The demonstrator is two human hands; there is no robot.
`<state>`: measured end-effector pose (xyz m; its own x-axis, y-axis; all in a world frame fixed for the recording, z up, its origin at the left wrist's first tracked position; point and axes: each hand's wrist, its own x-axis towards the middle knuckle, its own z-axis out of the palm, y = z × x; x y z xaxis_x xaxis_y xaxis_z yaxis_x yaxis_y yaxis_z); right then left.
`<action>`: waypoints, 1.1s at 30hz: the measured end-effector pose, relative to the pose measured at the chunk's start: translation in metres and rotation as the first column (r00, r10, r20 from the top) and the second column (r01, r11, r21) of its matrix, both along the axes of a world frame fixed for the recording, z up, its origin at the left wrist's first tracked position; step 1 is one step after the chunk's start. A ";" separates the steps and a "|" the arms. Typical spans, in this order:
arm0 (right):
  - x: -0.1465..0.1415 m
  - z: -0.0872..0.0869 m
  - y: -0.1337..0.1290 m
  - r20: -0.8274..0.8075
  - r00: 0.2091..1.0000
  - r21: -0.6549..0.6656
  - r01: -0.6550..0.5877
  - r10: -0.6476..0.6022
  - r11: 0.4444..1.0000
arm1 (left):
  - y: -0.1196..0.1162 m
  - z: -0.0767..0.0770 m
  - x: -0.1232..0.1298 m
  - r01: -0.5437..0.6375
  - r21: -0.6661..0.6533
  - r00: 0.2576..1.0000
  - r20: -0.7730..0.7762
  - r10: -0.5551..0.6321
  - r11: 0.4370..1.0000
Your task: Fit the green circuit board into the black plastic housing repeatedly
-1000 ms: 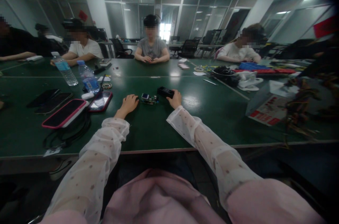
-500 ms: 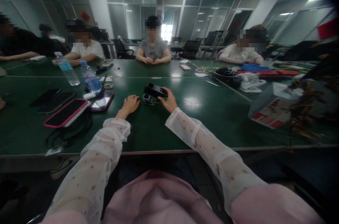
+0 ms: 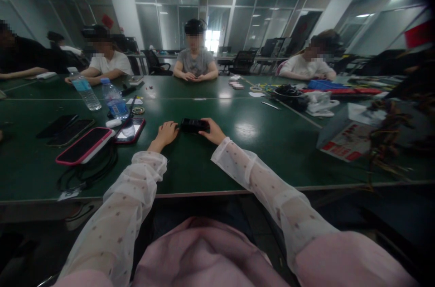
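A small black case (image 3: 190, 126) lies at the middle of the green table (image 3: 190, 169). My right hand (image 3: 213, 131) grips its right end, thumb on the near side and fingers at the far side. Just left of the case, my left hand (image 3: 166, 134) rests on the table with its fingers forward and slightly bent, holding nothing that shows. The small circuit board seen earlier is hidden, and I cannot tell whether it is under or inside the case.
On the left are a pink-edged phone (image 3: 84, 145), a pink-framed device (image 3: 130, 131), dark phones (image 3: 70, 132) and two water bottles (image 3: 115, 99). To the right stands a box (image 3: 346, 135) with wires. Several people sit across the table.
My right hand has brought the black case down and nearer, from a raised tilt above the circuit board to where the board was. The board has gone from sight. My left hand has hardly moved.
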<state>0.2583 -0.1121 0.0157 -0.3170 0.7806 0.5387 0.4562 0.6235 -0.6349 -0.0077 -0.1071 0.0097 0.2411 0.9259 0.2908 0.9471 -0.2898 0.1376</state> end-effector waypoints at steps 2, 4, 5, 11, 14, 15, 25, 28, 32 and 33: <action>0.001 -0.003 0.002 0.038 0.999 -0.040 -0.011 0.012 0.999 | -0.001 0.001 0.000 0.001 0.001 1.000 -0.004 -0.001 1.000; 0.002 -0.005 0.002 0.055 0.998 -0.063 -0.026 0.030 0.998 | -0.003 0.003 0.000 0.001 -0.004 1.000 -0.010 -0.001 1.000; 0.002 -0.004 0.002 0.059 0.998 -0.070 -0.034 0.038 0.997 | -0.004 0.004 0.001 0.002 -0.005 1.000 -0.013 -0.002 1.000; 0.006 0.000 0.002 0.071 0.994 -0.081 -0.080 0.086 0.994 | -0.008 0.011 0.004 0.042 0.070 0.999 -0.002 -0.042 0.997; 0.007 0.001 0.003 0.084 0.992 -0.105 -0.082 0.091 0.991 | -0.010 0.016 0.007 0.050 0.112 0.998 0.030 -0.054 0.992; 0.008 0.001 0.004 0.087 0.992 -0.113 -0.083 0.093 0.990 | -0.010 0.018 0.007 0.054 0.123 0.997 0.041 -0.059 0.991; 0.009 -0.005 0.010 0.053 0.993 -0.150 -0.098 0.107 0.984 | -0.005 0.018 0.010 0.168 0.123 0.974 0.131 -0.184 0.978; 0.010 -0.007 0.011 0.066 0.992 -0.131 -0.096 0.106 0.987 | -0.001 0.013 0.009 0.169 0.099 0.971 0.152 -0.183 0.981; 0.011 -0.008 0.012 0.082 0.991 -0.092 -0.099 0.107 0.991 | 0.008 0.007 0.007 0.198 0.094 0.957 0.195 -0.213 0.976; 0.011 -0.008 0.012 0.084 0.990 -0.086 -0.103 0.110 0.991 | 0.010 0.006 0.006 0.200 0.087 0.953 0.213 -0.215 0.976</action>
<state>0.2692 -0.0997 0.0077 -0.4446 0.7797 0.4409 0.4466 0.6196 -0.6455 -0.0019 -0.0972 0.0157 0.3492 0.8400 0.4153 0.8136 -0.4917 0.3104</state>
